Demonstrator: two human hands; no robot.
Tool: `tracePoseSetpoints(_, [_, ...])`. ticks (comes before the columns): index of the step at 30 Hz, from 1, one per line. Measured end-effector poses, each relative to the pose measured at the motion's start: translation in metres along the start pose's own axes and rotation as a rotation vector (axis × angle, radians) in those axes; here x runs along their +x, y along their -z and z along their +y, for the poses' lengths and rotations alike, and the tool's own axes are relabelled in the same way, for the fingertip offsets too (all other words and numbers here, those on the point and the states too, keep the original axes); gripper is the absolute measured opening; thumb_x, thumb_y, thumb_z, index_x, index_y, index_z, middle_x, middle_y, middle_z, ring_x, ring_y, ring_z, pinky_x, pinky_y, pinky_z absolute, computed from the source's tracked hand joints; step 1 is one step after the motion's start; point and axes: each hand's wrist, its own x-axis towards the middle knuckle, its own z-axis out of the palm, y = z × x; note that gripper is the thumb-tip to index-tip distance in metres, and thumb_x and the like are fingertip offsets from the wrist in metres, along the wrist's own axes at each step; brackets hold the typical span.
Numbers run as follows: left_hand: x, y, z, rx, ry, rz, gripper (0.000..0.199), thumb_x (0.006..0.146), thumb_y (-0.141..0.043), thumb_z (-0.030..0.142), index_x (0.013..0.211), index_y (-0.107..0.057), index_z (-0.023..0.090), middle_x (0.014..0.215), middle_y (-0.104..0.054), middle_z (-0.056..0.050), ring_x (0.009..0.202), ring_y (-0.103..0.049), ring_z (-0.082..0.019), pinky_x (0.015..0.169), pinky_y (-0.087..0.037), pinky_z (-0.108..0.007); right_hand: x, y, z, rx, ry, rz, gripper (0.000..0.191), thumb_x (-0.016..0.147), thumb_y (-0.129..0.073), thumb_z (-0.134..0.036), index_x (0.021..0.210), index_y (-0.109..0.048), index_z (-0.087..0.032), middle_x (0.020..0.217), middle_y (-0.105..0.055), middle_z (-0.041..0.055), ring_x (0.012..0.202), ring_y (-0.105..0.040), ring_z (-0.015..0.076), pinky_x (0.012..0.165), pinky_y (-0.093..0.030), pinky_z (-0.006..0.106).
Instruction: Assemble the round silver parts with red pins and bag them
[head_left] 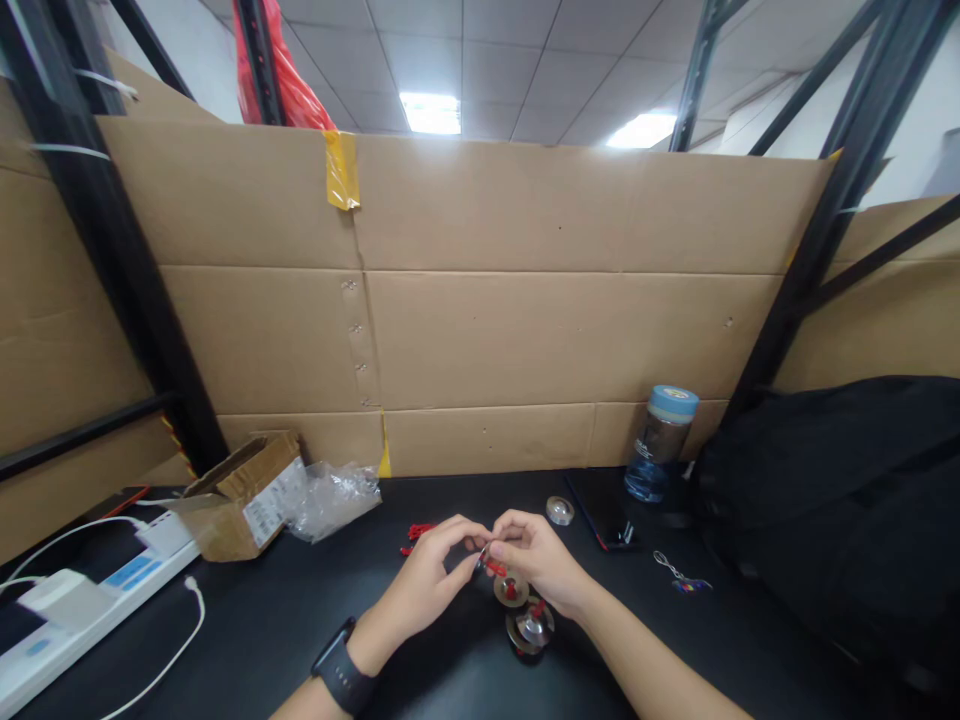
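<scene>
My left hand [442,562], with a dark watch on its wrist, pinches a small metal ring [482,558] between thumb and fingertips. My right hand [541,562] meets it from the other side, its fingers closed at the ring's edge and the red cord [496,567]. Just below the right hand are a brass-coloured disc [511,590] with red cord at its centre and a shiny domed metal piece [535,628] on a wider rim. Whether the cord ties these to the ring cannot be made out. Red tassel-like cord [417,534] lies behind my left hand.
Behind the hands lie a clear tape roll [559,511], a dark phone [604,515] and a keychain [682,578]. A water bottle [660,445] and black bag [840,520] stand right. Left are an opened carton [247,495], plastic wrap [334,500] and a power strip [97,610].
</scene>
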Motion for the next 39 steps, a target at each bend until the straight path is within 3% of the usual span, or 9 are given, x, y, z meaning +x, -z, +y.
tracePoseSetpoints(4, [0.001,0.0,-0.002,0.04,0.018,0.003,0.009,0.094,-0.059,0.024,0.091,-0.068,0.021,0.095,-0.068,-0.005,0.092,-0.062,-0.019,0.086,-0.047,-0.029,0.001,-0.004,0.001,-0.049,0.07,0.07,0.039,0.078,-0.082,-0.05,0.087,-0.063,-0.017,0.082,-0.071,0.0036,0.072,-0.067,0.0158,0.07,-0.052,0.029])
tracePoseSetpoints(8, [-0.001,-0.005,0.0,0.0,-0.014,-0.036,0.005,0.093,-0.061,0.022,0.089,-0.065,0.02,0.097,-0.067,-0.004,0.094,-0.061,-0.018,0.087,-0.046,-0.028,0.0,-0.008,-0.001,-0.113,0.098,0.097,0.037,0.08,-0.08,-0.05,0.084,-0.063,-0.018,0.079,-0.069,0.003,0.073,-0.065,0.0165,0.07,-0.052,0.029])
tracePoseSetpoints(13, [-0.002,-0.009,0.001,0.049,0.0,0.038,0.013,0.099,-0.051,0.024,0.092,-0.061,0.021,0.1,-0.062,-0.005,0.095,-0.059,-0.019,0.09,-0.046,-0.031,-0.002,-0.009,-0.005,-0.13,0.109,0.109,0.037,0.088,-0.069,-0.054,0.088,-0.066,-0.018,0.081,-0.07,0.0042,0.076,-0.066,0.0175,0.073,-0.053,0.031])
tracePoseSetpoints(16, [-0.003,-0.01,-0.001,0.089,0.011,0.101,0.011,0.098,-0.051,0.023,0.095,-0.061,0.022,0.114,-0.058,-0.008,0.109,-0.055,-0.021,0.099,-0.043,-0.035,-0.004,-0.01,-0.008,-0.206,0.137,0.065,0.035,0.091,-0.066,-0.051,0.104,-0.071,-0.019,0.097,-0.074,0.008,0.088,-0.07,0.0209,0.081,-0.055,0.035])
tracePoseSetpoints(20, [-0.003,-0.01,-0.004,0.141,0.036,0.137,0.012,0.097,-0.05,0.021,0.094,-0.061,0.022,0.121,-0.055,-0.009,0.116,-0.05,-0.024,0.103,-0.041,-0.039,-0.009,-0.013,-0.008,-0.455,0.219,0.028,0.043,0.08,-0.08,-0.033,0.12,-0.067,-0.025,0.116,-0.072,0.0079,0.108,-0.068,0.0251,0.093,-0.054,0.04])
tracePoseSetpoints(27, [-0.003,-0.007,-0.003,0.196,0.026,0.124,0.012,0.096,-0.052,0.024,0.088,-0.06,0.021,0.119,-0.056,-0.007,0.113,-0.051,-0.024,0.1,-0.042,-0.039,-0.012,-0.016,-0.01,-0.639,0.355,0.006,0.049,0.075,-0.074,-0.013,0.122,-0.066,-0.026,0.11,-0.072,0.0036,0.092,-0.07,0.0188,0.081,-0.058,0.032])
tracePoseSetpoints(32, [-0.001,-0.004,-0.006,0.317,0.052,0.13,0.014,0.095,-0.052,0.025,0.084,-0.06,0.021,0.117,-0.058,-0.006,0.11,-0.052,-0.024,0.096,-0.04,-0.04,-0.01,-0.011,-0.013,-0.665,0.388,0.056,0.051,0.072,-0.073,-0.012,0.12,-0.066,-0.024,0.105,-0.073,0.0034,0.089,-0.07,0.0182,0.079,-0.058,0.03])
tracePoseSetpoints(36, [0.002,-0.001,-0.012,0.4,0.065,0.116,0.014,0.095,-0.052,0.022,0.083,-0.06,0.021,0.114,-0.06,-0.004,0.106,-0.054,-0.023,0.091,-0.039,-0.038,-0.005,0.001,-0.015,-0.698,0.352,0.092,0.041,0.077,-0.069,-0.015,0.117,-0.067,-0.023,0.102,-0.074,0.0035,0.085,-0.07,0.0177,0.077,-0.057,0.031])
tracePoseSetpoints(39, [0.002,0.01,-0.019,0.492,0.053,0.098,0.012,0.092,-0.054,0.02,0.084,-0.063,0.022,0.112,-0.061,-0.004,0.106,-0.054,-0.022,0.09,-0.038,-0.037,0.0,0.021,-0.018,-0.889,0.343,0.188,0.039,0.078,-0.068,-0.019,0.117,-0.067,-0.023,0.105,-0.074,0.0048,0.087,-0.069,0.0192,0.076,-0.055,0.031])
